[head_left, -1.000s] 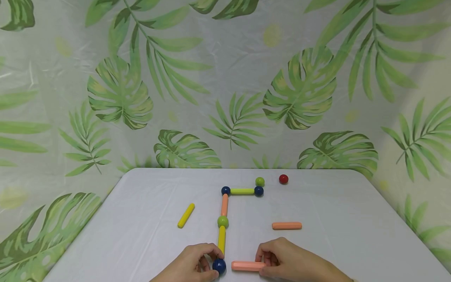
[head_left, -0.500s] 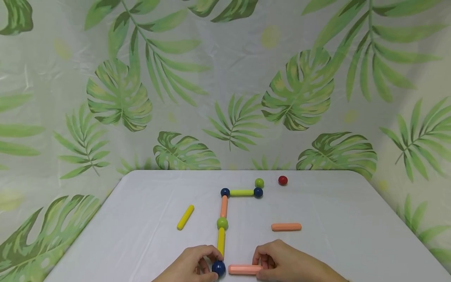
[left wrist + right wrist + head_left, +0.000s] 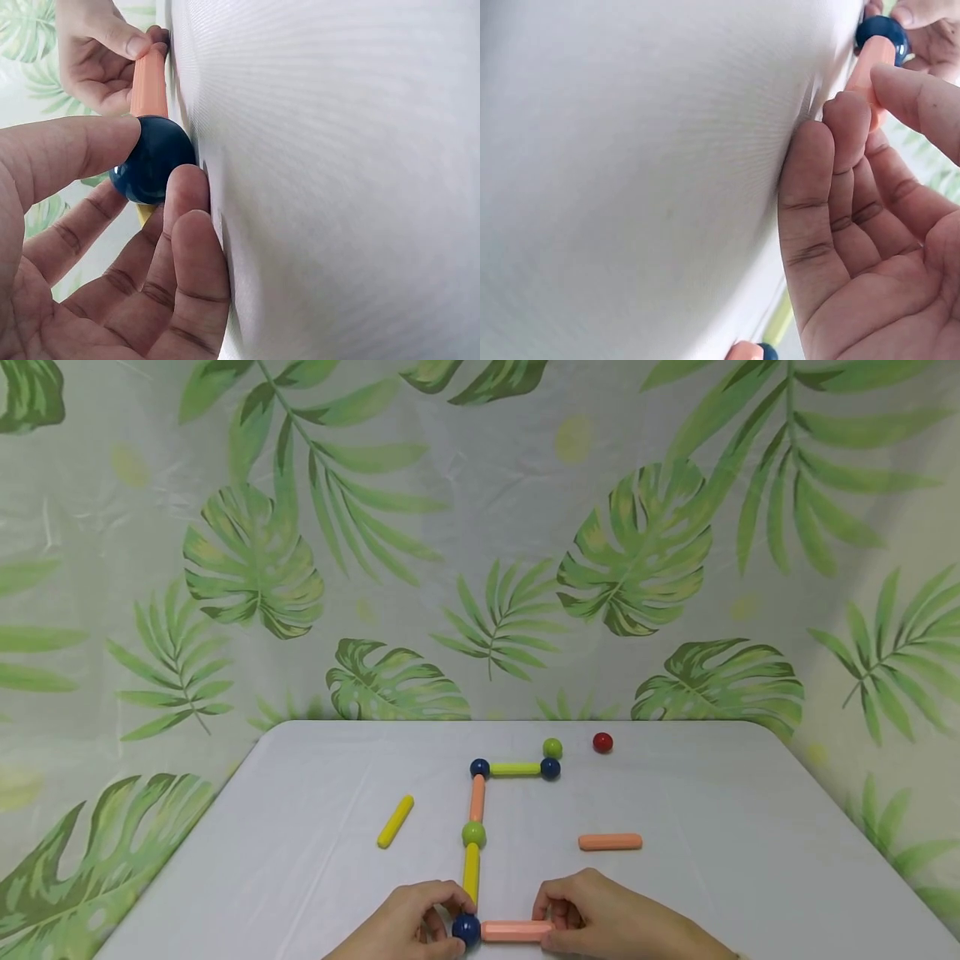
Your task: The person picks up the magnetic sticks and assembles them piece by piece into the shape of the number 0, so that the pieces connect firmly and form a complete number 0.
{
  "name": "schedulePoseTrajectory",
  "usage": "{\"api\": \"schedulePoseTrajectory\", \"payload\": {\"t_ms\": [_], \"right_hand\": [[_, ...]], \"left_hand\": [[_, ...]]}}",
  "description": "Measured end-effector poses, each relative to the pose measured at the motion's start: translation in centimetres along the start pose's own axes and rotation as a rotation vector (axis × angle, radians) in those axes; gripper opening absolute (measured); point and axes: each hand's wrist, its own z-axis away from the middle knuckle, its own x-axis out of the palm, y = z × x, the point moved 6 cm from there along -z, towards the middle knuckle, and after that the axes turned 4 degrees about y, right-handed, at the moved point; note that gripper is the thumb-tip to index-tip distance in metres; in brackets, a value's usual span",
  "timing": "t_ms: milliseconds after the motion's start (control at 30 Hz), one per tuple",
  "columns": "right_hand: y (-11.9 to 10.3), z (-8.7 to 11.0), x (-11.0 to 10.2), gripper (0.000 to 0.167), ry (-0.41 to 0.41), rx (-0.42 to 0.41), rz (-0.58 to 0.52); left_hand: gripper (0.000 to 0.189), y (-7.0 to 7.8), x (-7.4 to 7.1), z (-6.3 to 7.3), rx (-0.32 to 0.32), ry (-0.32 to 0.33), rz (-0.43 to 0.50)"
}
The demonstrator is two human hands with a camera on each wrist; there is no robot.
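My left hand [image 3: 420, 920] pinches a dark blue ball [image 3: 467, 930] between thumb and fingers at the near end of a chain of rods and balls. From that ball a yellow rod [image 3: 471, 875] runs away to a green ball [image 3: 473, 833]. Beyond it come an orange rod [image 3: 477, 798], a blue ball [image 3: 480, 768], a yellow-green rod [image 3: 515, 769] and another blue ball [image 3: 551, 768]. My right hand [image 3: 600, 914] pinches the right end of a salmon-pink rod [image 3: 513, 931] lying sideways. In the left wrist view the pink rod's far end meets the blue ball [image 3: 154, 159].
A loose yellow rod [image 3: 395, 822] lies left of the chain, and an orange rod [image 3: 610, 842] lies to its right. Toward the back sit a green ball [image 3: 552, 747] and a red ball [image 3: 603, 742]. A leaf-print cloth hangs behind the white table [image 3: 300, 860].
My right hand has moved left with the pink rod, closing the gap to the blue ball. The left hand keeps its pinch on the ball, nearly still.
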Motion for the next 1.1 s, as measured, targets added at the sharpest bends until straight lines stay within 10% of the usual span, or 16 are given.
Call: {"api": "schedulePoseTrajectory", "payload": {"t_ms": [1100], "right_hand": [[-0.8, 0.1, -1.9, 0.008, 0.016, -0.046, 0.113]], "left_hand": [[0.024, 0.8, 0.1, 0.4, -0.056, 0.047, 0.028]]}}
